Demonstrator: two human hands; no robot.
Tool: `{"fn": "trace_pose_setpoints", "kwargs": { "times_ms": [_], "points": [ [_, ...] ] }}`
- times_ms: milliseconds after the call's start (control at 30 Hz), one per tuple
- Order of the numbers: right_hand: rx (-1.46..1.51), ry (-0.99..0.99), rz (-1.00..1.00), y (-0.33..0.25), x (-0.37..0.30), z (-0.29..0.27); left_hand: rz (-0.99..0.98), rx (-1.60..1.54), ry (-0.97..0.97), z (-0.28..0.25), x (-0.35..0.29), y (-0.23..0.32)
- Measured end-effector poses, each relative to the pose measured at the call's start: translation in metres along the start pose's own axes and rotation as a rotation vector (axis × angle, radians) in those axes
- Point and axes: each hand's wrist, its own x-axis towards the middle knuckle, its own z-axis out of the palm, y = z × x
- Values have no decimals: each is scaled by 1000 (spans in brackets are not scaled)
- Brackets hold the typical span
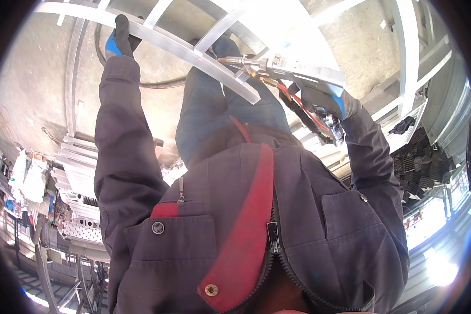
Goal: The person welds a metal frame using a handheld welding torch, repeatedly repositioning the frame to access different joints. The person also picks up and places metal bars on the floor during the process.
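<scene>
My left hand (124,36), in a dark glove with a blue patch, is closed round the long pale metal bar (178,48) of a frame. Its fingers are partly hidden by the bar. In my gloved right hand (319,100) I hold a welding gun (298,73) with a silver body and a copper-coloured nozzle, which points left. The nozzle tip (222,60) is close beside the bar near its right end; whether it touches I cannot tell. Red and black hoses (298,104) hang below the gun. Crossbars (218,32) join the long bar from the far side.
Glare washes out the top middle. Another upright metal bar (406,57) stands at the right. A dark cable (162,85) lies on the concrete floor (36,68). At the left are stacked pale metal profiles (78,162); dark tube ends (424,162) are piled at the right.
</scene>
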Motion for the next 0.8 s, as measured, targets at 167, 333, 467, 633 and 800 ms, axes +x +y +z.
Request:
{"fn": "trace_pose_setpoints", "kwargs": {
  "times_ms": [167,333,467,633,800],
  "points": [
    [65,66,-12,26,-41,15,-54,-74,-51,-2,8,-7],
    [96,113,-29,47,-68,29,-80,-80,-11,0,8,-22],
    [-30,112,-35,49,-76,27,-153,-142,-39,23,-18,-42],
    [-128,39,-85,55,-66,13,-154,-82,-34,50,-79,-87],
    [130,-51,3,76,-55,-2,-29,-82,36,56,-87,-95]
  ]
}}
